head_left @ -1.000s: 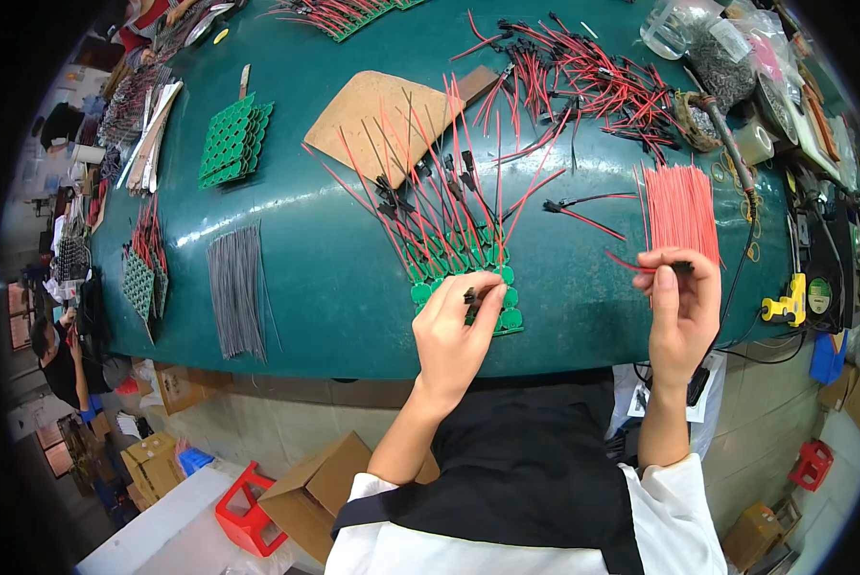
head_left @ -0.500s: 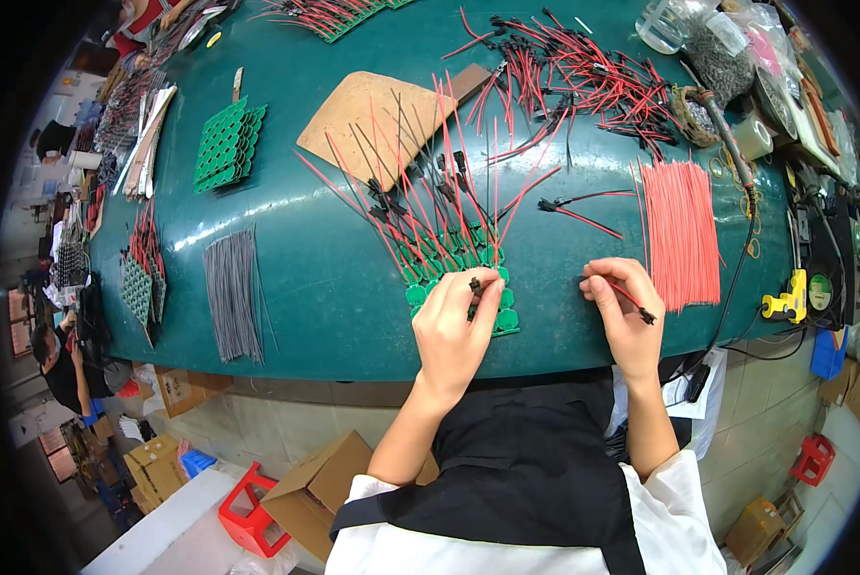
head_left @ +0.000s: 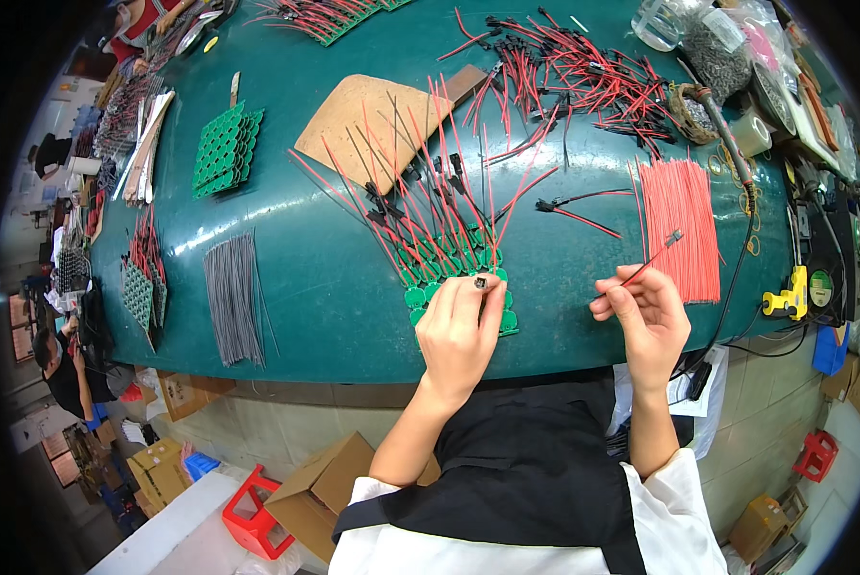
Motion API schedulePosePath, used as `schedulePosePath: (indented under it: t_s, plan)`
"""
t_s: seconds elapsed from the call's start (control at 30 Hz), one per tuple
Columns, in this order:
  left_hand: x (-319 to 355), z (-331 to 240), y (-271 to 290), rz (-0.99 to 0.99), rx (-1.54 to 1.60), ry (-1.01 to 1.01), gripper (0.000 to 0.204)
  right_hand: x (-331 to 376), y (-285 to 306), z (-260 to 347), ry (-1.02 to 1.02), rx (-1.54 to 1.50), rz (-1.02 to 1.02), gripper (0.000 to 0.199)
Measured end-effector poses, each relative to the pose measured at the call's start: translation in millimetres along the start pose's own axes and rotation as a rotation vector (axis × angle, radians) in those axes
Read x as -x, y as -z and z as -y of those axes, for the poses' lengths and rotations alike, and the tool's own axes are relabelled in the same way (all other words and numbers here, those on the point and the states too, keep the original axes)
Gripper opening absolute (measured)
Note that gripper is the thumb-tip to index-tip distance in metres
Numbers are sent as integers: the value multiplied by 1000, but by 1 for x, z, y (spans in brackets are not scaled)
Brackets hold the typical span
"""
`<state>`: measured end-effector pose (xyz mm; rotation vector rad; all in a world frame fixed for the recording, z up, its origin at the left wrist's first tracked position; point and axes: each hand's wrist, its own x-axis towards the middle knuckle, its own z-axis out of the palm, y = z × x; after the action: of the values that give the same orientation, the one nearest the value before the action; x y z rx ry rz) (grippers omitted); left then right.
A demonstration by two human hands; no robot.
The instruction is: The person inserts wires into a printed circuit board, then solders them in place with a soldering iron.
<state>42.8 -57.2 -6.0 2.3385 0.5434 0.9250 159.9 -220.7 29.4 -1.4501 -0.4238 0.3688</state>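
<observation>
In front of me lies a panel of round green circuit boards point(head_left: 510, 321), with red and black wires standing up from it. Over its near part, my left hand point(head_left: 456, 333) pinches a small black connector point(head_left: 481, 284) between thumb and fingertips; any wire on it is hidden by the hand. To the right, my right hand point(head_left: 652, 321) is closed on a red-and-black wire lead point(head_left: 650, 261). That lead slants up past the fingers, its dark connector point(head_left: 674, 238) at the upper end. Another connector lead point(head_left: 583, 205) rests on the green table between the panel and a bundle of red wires point(head_left: 681, 230).
Grey wires point(head_left: 234, 299) lie in a bundle at left, near stacked green boards point(head_left: 227, 149). Behind the panel are a tan board point(head_left: 368, 125) and a heap of connector leads point(head_left: 583, 77). A soldering iron point(head_left: 727, 134) and yellow glue gun point(head_left: 785, 297) are at right.
My right hand has turned and shifted slightly right; its lead's connector, which pointed down toward me, now points up and away. My left hand stays over the panel with its connector.
</observation>
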Motion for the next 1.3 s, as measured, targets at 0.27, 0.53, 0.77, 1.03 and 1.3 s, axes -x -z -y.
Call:
schedulePosePath:
  t_s: [0.27,0.53,0.77,1.03,1.3]
  plan:
    - [-6,-3,-3,32,-3,91,21,0,1,-1,-171,-74,170,20]
    - [-9,-20,22,167,437,266,26,3,-16,4,-43,207,347,17]
    - [8,-17,35,73,999,558,12,11,-40,3,141,417,400,16]
    - [7,-11,39,164,850,561,23,4,-50,-10,748,773,392,14]
    - [2,9,25,35,368,376,11,-59,13,-6,383,1378,105,14]
